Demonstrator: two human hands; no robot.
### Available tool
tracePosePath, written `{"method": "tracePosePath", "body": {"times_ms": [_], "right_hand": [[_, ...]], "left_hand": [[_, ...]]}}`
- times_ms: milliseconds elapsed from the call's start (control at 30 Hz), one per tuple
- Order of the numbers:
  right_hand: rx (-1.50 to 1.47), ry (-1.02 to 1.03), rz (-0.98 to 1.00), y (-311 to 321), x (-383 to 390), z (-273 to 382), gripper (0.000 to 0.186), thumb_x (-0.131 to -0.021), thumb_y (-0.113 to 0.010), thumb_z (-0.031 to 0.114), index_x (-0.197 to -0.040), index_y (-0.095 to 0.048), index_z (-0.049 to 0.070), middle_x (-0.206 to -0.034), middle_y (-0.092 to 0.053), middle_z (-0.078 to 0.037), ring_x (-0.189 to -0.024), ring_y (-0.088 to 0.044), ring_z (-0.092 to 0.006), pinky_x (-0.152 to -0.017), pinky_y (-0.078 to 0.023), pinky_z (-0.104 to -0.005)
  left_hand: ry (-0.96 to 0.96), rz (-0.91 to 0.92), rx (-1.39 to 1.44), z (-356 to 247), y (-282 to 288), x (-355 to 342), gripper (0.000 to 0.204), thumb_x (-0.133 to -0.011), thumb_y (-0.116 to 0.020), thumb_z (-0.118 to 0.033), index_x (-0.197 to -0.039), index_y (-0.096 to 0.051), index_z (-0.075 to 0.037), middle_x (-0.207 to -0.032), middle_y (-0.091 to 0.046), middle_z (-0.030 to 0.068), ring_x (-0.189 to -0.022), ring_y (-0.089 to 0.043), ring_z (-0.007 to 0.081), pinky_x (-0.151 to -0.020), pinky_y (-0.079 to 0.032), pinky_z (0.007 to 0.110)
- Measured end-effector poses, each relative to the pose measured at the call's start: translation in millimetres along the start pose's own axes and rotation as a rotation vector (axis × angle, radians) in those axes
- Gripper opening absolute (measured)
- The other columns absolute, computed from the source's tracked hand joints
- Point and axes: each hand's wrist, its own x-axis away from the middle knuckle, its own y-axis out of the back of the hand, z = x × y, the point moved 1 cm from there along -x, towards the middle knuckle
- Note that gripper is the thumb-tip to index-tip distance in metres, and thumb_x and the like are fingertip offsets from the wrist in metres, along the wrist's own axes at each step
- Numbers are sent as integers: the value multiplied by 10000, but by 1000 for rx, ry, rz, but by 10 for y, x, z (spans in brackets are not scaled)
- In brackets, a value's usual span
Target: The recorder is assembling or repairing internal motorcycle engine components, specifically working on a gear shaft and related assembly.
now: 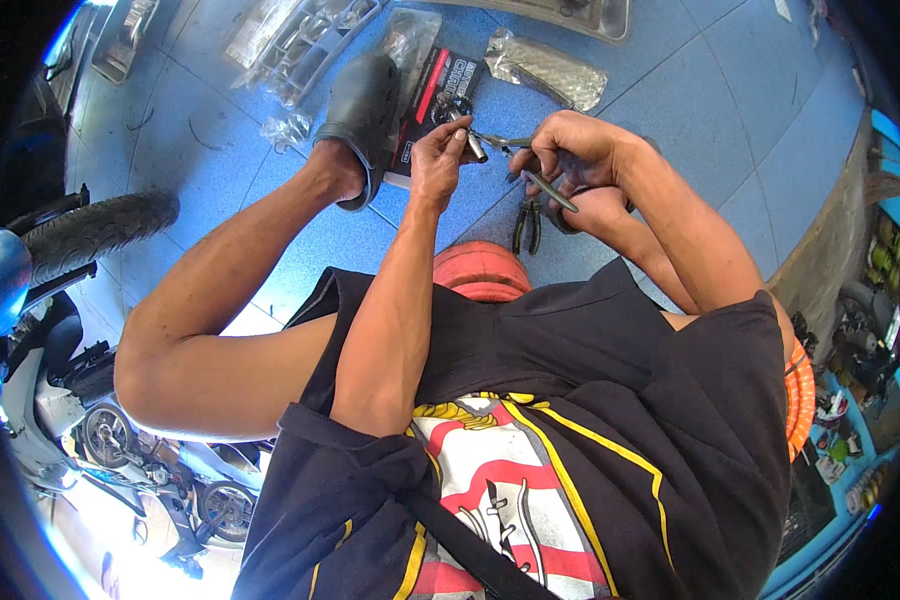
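- Head view: a small shiny metal part [474, 146] sits in the fingertips of the left hand [438, 160], held up above the blue floor [730, 110].
- The left hand is pinched shut on the metal part, with the thumb and fingers close together.
- The right hand [570, 150] is curled shut around a thin grey tool [548, 188]. The tool sticks out below the fingers and slants down to the right.
- The two hands are near each other, just above the knees.
- A pair of pliers [528, 225] lies on the floor right under the right hand.
- A red and black card pack [432, 95] lies on the floor behind the left hand, and a clear plastic bag [547, 68] lies beside it.
- A foot in a dark shoe [362, 115] rests on the floor to the left of the pack.
- An orange stool [482, 270] shows between the legs.
- A black tyre [95, 230] sits far off on the left.
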Motion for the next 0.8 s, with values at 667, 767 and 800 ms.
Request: {"method": "tracePosePath", "body": {"times_ms": [667,767,800], "right_hand": [[23,6,-13,-75,60,62,486,-606,-574,32,-1074,-603,-95,-926,-571,-175,-806,-632,-298,-597,-551,-468],[52,44,-13,-72,61,51,480,-608,-573,31,-1071,-605,-95,-923,-569,-178,-803,-629,-306,-600,-545,-476],[57,45,-23,-78,73,57,482,-610,-571,31,-1074,-604,-96,-919,-568,-180,-803,-628,-310,-594,-541,-471]], "left_hand": [[-26,-46,68,56,0,-37,281,-972,-539,-93,-1207,-606,45,-906,-668,76,-755,-644,136,-720,-558,296],[-10,-40,66,6,-21,-28,297,-980,-531,-101,-1229,-583,52,-924,-662,75,-787,-641,136,-745,-550,290],[15,-35,46,-23,-37,-22,314,-987,-524,-110,-1250,-560,58,-943,-654,73,-820,-636,134,-769,-542,281]]}}
